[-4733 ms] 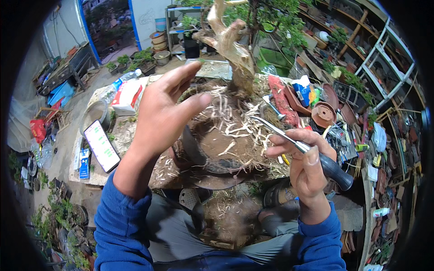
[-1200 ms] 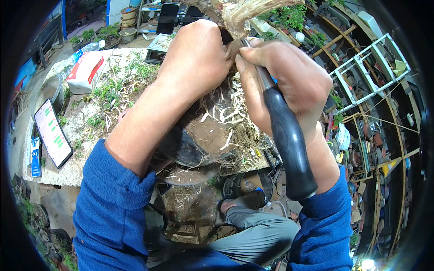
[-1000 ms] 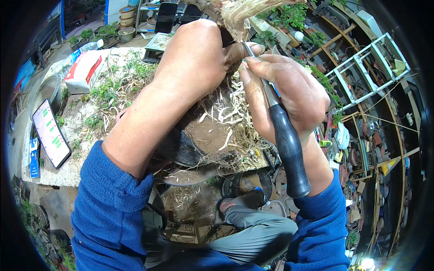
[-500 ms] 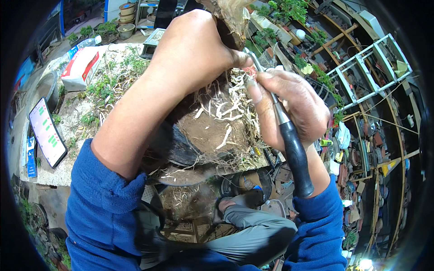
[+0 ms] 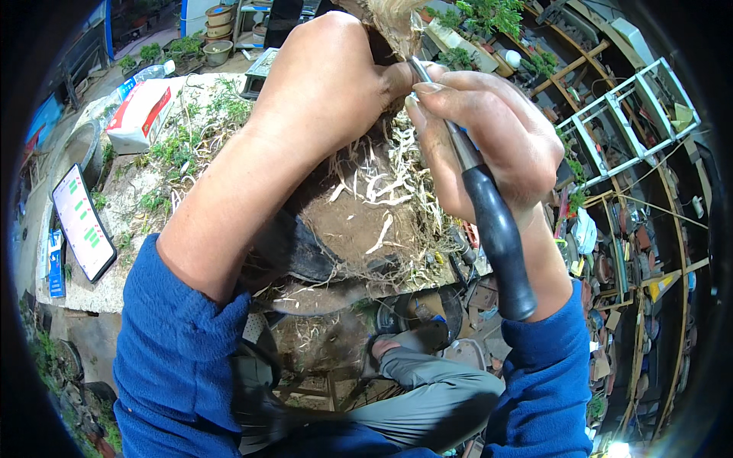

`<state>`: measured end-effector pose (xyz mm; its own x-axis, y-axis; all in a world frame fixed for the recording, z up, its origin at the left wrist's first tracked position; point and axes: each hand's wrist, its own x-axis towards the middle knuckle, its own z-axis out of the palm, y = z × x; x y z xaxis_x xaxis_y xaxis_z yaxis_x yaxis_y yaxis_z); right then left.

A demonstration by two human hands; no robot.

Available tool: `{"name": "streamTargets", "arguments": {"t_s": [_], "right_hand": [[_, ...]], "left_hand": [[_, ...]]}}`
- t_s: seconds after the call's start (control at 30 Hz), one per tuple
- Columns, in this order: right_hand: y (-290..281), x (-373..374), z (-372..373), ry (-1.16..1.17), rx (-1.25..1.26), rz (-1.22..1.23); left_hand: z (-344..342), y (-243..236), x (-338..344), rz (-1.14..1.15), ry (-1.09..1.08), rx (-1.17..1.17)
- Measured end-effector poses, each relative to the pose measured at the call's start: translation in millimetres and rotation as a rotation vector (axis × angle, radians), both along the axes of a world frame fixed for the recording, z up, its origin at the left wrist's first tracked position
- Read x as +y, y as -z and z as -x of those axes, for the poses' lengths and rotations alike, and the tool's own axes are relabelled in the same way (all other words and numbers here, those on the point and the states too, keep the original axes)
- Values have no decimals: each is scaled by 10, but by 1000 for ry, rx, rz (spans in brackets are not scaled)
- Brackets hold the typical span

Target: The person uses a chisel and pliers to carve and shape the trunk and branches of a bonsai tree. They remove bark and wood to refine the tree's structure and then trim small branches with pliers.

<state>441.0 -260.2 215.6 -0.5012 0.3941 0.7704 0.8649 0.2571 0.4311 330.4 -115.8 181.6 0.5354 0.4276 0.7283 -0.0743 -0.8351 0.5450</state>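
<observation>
At the top centre stands a pale, gnarled tree trunk [image 5: 394,24]. My left hand [image 5: 324,88] is closed on its base, thumb toward the tool's tip; its other fingers are hidden behind. My right hand [image 5: 496,141] grips a carving tool [image 5: 495,233] with a long dark handle, its narrow metal end touching the wood beside my left thumb. Below both hands a dark pot [image 5: 298,248] holds brown soil, with pale cut roots and shavings [image 5: 378,187] lying over it.
The light-topped bench [image 5: 137,198] carries a phone [image 5: 82,223], a red-and-white packet [image 5: 137,118], a plastic bottle [image 5: 149,72] and green sprigs. At right are cluttered wooden shelves and a white metal ladder [image 5: 626,118]. Small potted plants [image 5: 175,49] stand beyond the bench.
Since 4.7 seconds ago my left hand has closed on the trunk and the tool has risen to it. Over the last second my right hand dipped, then rose again toward the wood.
</observation>
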Motion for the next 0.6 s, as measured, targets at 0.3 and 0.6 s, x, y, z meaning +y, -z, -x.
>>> {"name": "streamTargets", "arguments": {"t_s": [0.3,0.6], "right_hand": [[-260,-164,208,127,75,248],[-202,-269,311,221,115,200]], "left_hand": [[-21,-5,2,-99,-3,2],[-25,-7,-35,-108,26,24]]}}
